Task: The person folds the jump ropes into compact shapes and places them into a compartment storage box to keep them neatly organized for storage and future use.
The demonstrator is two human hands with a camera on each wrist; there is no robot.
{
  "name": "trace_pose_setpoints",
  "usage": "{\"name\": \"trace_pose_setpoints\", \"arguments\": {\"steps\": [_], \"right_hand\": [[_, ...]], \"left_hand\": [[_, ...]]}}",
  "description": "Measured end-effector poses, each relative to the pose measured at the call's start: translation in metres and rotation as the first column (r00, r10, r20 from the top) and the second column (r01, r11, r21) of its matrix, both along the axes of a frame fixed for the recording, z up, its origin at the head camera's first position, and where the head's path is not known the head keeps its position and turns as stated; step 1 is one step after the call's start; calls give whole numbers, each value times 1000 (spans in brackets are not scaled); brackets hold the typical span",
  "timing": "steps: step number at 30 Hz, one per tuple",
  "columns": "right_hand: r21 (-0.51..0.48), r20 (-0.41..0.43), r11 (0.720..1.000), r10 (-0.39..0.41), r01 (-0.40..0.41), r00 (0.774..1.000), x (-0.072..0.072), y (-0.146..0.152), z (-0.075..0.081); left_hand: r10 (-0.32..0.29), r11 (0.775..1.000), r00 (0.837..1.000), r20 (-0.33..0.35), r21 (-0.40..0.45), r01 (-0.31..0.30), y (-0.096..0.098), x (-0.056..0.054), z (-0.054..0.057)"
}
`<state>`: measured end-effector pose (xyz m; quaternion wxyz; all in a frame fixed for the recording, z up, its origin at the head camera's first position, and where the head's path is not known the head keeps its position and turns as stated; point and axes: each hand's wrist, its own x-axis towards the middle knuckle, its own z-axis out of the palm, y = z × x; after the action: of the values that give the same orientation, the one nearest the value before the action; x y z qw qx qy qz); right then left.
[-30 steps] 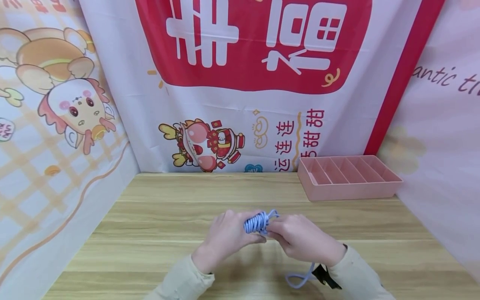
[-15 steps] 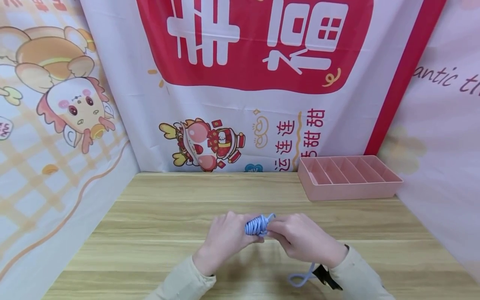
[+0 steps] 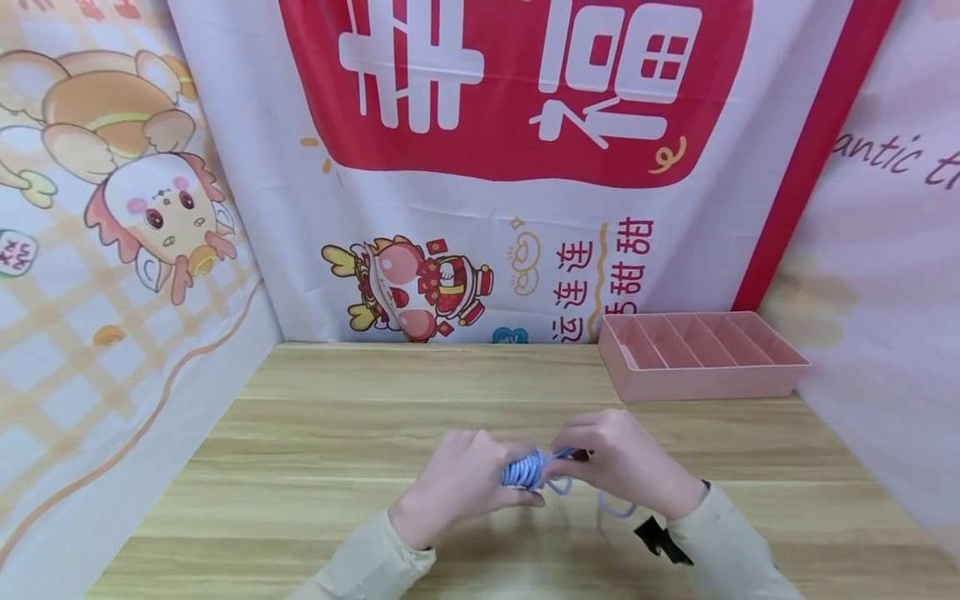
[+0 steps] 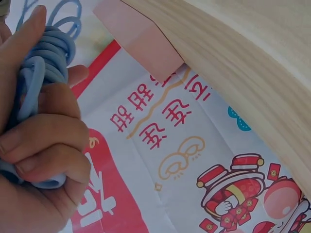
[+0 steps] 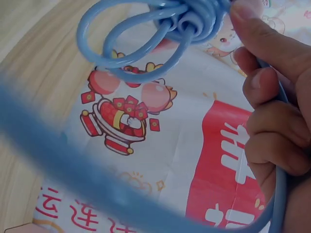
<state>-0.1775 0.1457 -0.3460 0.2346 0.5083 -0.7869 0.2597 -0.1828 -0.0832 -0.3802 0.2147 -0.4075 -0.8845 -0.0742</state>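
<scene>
Two hands, one blue cord (image 3: 522, 471), and tbh everything seems to hinge on how the cord is held between them. Most of it is wound into a chunky coil (image 4: 56, 48), and that coil is gripped by the left hand (image 3: 461, 479), fingers curled round it, so the left counts as the nearer one. In the head view the coil's long axis is laid roughly sideways, with one end pointed at the right hand (image 3: 626, 458). Just off that end the cord is pinched by the right hand, and a strand is run down past its curled fingers too, as shown in the right wrist view. So the coil is found just left of the right hand, and any pull would probably be best lined up with that axis. Counts: at least two loops (image 5: 81, 36) can be made out at the coil's end (exact number iffy, they overlap), plus one slack bend (image 3: 617, 513) hung below the right hand. Wraps can't be counted reliably. One pink box (image 3: 712, 385), divided into five compartments, is parked well apart on the wooden tabletop (image 3: 337, 408), far right.
</scene>
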Motion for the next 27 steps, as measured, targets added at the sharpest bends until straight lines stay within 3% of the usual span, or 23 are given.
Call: {"name": "trace_pose_setpoints", "arguments": {"steps": [8, 15, 19, 27], "right_hand": [[-15, 62, 999, 33, -32, 998, -2, 6, 3], [-32, 72, 996, -80, 83, 994, -2, 12, 6], [-37, 86, 990, -130, 134, 988, -3, 16, 7], [-81, 37, 993, -82, 85, 996, -7, 17, 6]], "left_hand": [[-101, 995, 995, -18, -14, 101, -1, -2, 4], [-221, 975, 975, 5, 39, 221, 0, -3, 1], [-249, 967, 968, -16, 44, 249, 1, -4, 2], [-281, 957, 957, -75, 50, 285, -1, -7, 1]]}}
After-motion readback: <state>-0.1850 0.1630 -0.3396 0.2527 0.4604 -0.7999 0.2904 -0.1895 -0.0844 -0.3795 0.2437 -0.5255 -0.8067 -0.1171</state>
